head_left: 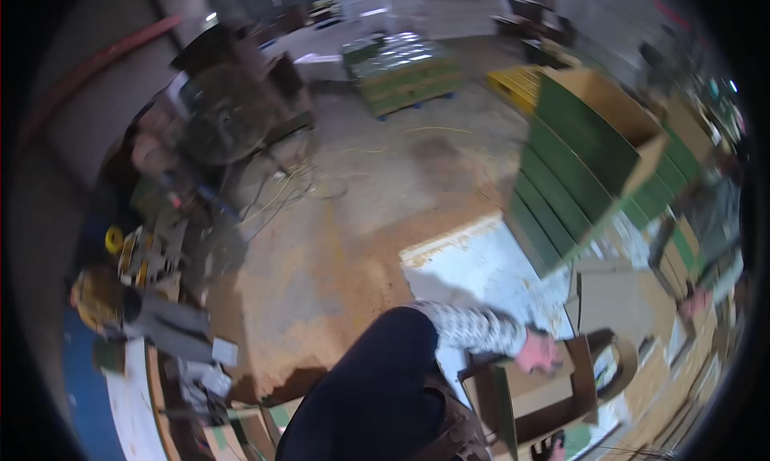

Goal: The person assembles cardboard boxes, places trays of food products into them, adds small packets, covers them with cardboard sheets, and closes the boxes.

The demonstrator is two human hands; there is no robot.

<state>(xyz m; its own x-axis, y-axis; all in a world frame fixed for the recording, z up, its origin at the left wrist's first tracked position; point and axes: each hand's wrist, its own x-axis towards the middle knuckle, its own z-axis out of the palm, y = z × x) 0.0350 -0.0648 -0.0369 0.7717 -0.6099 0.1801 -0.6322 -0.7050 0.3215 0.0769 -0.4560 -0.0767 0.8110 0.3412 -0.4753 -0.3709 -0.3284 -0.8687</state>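
My left hand point(539, 353), in a pink glove below a white patterned sleeve, lies over the inner cardboard of an open brown box point(584, 381). Its fingers look stretched out, with the palm down. Low in the view, my right hand point(555, 446) shows only in part at the near side of the box, in a pink and dark glove. Its fingers are blurred and cut off by the frame edge. Green patches mark the box's outer side.
Tall green cartons point(561, 172) stand ahead on the right, beside a white sheet point(473, 260). At the far right, a co-worker's gloved hand point(696, 302) is near flat cardboard point(626, 301). Another person point(160, 321) is at the left. A wrapped pallet load point(409, 72) stands farther back.
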